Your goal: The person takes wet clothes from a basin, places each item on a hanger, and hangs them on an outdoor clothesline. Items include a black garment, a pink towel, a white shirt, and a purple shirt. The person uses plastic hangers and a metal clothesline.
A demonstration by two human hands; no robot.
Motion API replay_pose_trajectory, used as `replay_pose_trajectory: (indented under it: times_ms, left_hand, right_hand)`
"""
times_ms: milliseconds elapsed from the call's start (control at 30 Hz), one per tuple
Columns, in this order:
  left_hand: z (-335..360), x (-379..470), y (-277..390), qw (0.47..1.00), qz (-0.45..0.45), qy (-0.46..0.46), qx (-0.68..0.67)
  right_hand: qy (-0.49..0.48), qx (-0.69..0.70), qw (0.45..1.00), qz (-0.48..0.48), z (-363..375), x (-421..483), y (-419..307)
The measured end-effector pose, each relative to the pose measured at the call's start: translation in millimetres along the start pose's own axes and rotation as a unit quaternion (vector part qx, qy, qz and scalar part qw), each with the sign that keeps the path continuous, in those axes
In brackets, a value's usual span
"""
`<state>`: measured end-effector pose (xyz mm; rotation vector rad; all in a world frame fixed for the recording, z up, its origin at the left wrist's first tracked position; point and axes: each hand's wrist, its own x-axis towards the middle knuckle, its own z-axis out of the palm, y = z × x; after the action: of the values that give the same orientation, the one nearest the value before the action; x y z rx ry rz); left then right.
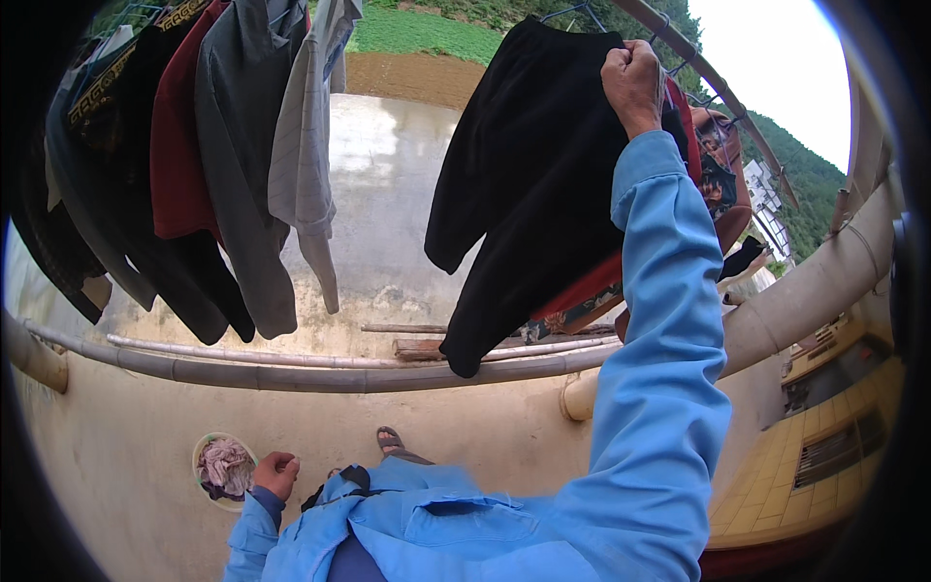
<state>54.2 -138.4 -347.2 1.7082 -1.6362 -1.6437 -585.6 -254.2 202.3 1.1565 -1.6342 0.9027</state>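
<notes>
My right hand [634, 84] is raised at the upper right, its fingers closed on the waist edge of black trousers [538, 160]. The trousers hang from a blue wire hanger [578, 10] near a sloping pole [684, 47], with their legs dangling. Red and patterned garments hang just behind them. My left hand [276, 474] is low at the left, fingers curled, with nothing visible in it. Beside it on the floor is a round basin [200, 455] holding crumpled pinkish cloth [225, 465] and something dark.
A row of garments hangs at the upper left, among them a grey one [244, 167] and a red one [182, 145]. A long bamboo rail [305, 378] crosses in front of me. A thick pale post [814, 284] stands at the right. More poles lie beyond the rail.
</notes>
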Motion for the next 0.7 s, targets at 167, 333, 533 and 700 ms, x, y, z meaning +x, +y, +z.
replay_pose_trajectory:
  times_ms: [167, 333, 533, 700]
  left_hand:
    - [3, -3, 7, 1.0, 0.004, 0.002, -0.012]
    - [5, 2, 12, 1.0, 0.003, 0.009, -0.022]
    - [10, 7, 22, 1.0, 0.004, 0.018, -0.012]
    - [22, 9, 34, 1.0, 0.005, 0.014, -0.013]
  right_hand:
    - [-0.026, 0.013, 0.999, 0.022, 3, -8, -10]
    - [-0.034, 0.003, 0.999, 0.028, 6, -15, -16]
    - [-0.039, 0.061, 0.996, 0.055, 2, -23, -10]
    - [-0.002, 0.114, 0.99, 0.078, -8, -62, -7]
